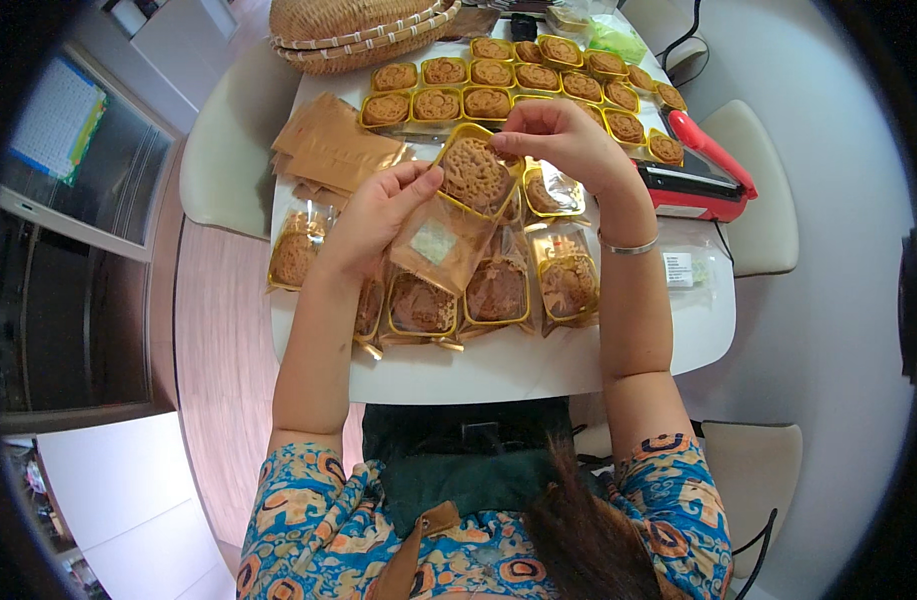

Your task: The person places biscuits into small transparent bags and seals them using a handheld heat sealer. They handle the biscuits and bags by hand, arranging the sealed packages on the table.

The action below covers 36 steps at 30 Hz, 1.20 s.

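Between both hands is a mooncake (472, 174) in a yellow-rimmed tray, at the mouth of a clear and gold bag (437, 251) with a small white packet inside. My left hand (383, 210) pinches the left side, where tray and bag meet. My right hand (559, 139) has thumb and fingers at the tray's upper right corner. Below them lie several bagged mooncakes (497, 291), among them one at the right (567, 281) and one at the left (297, 251). Rows of unbagged mooncakes (490, 103) in yellow trays cover the far part of the table.
Gold empty bags (346, 142) are fanned out at the left. A red and black impulse sealer (691, 184) stands at the right, its lever raised. Near it lies a clear packet (687, 270) with a label. A woven basket (361, 34) sits at the far left of the white table (518, 375).
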### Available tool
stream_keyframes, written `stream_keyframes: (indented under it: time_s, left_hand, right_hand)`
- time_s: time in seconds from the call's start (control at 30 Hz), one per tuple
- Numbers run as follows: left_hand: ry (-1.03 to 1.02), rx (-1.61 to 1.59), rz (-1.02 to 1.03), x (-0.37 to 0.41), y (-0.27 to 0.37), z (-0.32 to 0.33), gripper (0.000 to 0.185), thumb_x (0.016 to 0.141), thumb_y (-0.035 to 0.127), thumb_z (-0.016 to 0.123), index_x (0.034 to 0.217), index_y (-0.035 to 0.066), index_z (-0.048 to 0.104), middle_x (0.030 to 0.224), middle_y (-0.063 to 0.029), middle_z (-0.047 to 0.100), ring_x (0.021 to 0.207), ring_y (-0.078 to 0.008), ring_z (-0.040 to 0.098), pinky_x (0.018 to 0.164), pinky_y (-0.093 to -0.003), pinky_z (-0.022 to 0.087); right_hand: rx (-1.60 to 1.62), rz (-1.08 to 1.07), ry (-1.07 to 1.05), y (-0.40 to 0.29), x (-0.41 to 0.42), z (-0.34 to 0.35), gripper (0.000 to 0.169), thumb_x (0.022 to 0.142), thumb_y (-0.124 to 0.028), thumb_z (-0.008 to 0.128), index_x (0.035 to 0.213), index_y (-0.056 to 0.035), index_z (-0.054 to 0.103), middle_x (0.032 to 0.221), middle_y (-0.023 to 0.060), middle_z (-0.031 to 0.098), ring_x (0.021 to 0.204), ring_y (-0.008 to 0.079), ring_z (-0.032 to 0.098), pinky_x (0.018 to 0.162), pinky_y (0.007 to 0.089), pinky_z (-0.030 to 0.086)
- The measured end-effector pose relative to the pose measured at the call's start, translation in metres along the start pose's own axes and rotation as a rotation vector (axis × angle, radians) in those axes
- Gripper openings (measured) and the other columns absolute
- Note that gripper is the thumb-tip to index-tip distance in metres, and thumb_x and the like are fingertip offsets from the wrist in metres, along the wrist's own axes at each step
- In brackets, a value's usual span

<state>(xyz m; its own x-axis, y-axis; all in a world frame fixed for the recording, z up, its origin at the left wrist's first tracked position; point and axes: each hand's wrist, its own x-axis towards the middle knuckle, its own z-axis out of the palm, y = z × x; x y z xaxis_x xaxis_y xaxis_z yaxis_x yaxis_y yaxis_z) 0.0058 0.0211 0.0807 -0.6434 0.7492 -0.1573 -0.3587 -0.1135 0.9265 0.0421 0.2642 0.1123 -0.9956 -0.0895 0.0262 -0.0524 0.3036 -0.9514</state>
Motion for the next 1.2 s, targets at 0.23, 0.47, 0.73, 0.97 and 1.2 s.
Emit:
stream_keyframes:
  time_s: [0.23,0.47,0.73,0.97,1.2]
  left_hand:
    - [0.003,-0.005,-0.01,-0.001,-0.002,0.005,0.029,0.094,0.026,0.054,0.109,0.001,0.056,0.101,0.0006,0.062,0.088,-0.0053,0.058,0.076,-0.021,0.048]
    - [-0.017,0.006,-0.032,0.003,-0.011,-0.002,0.03,0.095,0.026,0.053,0.109,0.0,0.056,0.102,-0.0018,0.063,0.092,-0.0074,0.059,0.08,-0.0229,0.048]
    - [-0.047,-0.042,-0.092,0.002,-0.011,-0.005,0.027,0.095,0.024,0.052,0.104,0.0,0.057,0.098,-0.0057,0.066,0.083,-0.01,0.063,0.073,-0.0239,0.052]
    - [-0.068,-0.086,-0.119,-0.003,-0.007,-0.002,0.027,0.092,0.022,0.057,0.106,-0.001,0.06,0.096,-0.0043,0.066,0.082,-0.0084,0.064,0.072,-0.0223,0.053]
    - [0.107,-0.249,-0.049,-0.001,0.002,-0.006,0.055,0.093,0.049,0.043,0.119,0.002,0.052,0.112,-0.0131,0.061,0.101,-0.0205,0.061,0.086,-0.0343,0.051]
  right_hand:
    - [-0.204,-0.186,0.005,0.004,0.003,0.012,0.013,0.077,-0.009,0.069,0.078,0.0026,0.064,0.066,0.0038,0.063,0.061,0.0071,0.054,0.055,0.0242,0.044]
    - [-0.125,-0.084,-0.078,0.007,0.003,0.012,0.012,0.077,-0.009,0.068,0.08,0.0026,0.064,0.069,0.0032,0.065,0.062,0.007,0.055,0.057,0.024,0.045]
    - [-0.065,-0.051,-0.261,-0.001,0.001,0.015,0.013,0.079,-0.01,0.067,0.082,0.0024,0.064,0.069,0.0015,0.062,0.064,0.0065,0.053,0.058,0.0239,0.044]
    - [-0.046,-0.043,-0.34,0.002,0.002,0.019,0.013,0.08,-0.011,0.067,0.082,0.0015,0.064,0.068,0.0009,0.062,0.063,0.0075,0.054,0.058,0.0228,0.044]
    - [0.173,0.054,-0.205,0.004,0.001,0.008,0.01,0.081,-0.012,0.066,0.08,-0.0023,0.065,0.067,-0.0006,0.061,0.061,0.0059,0.055,0.054,0.0206,0.042]
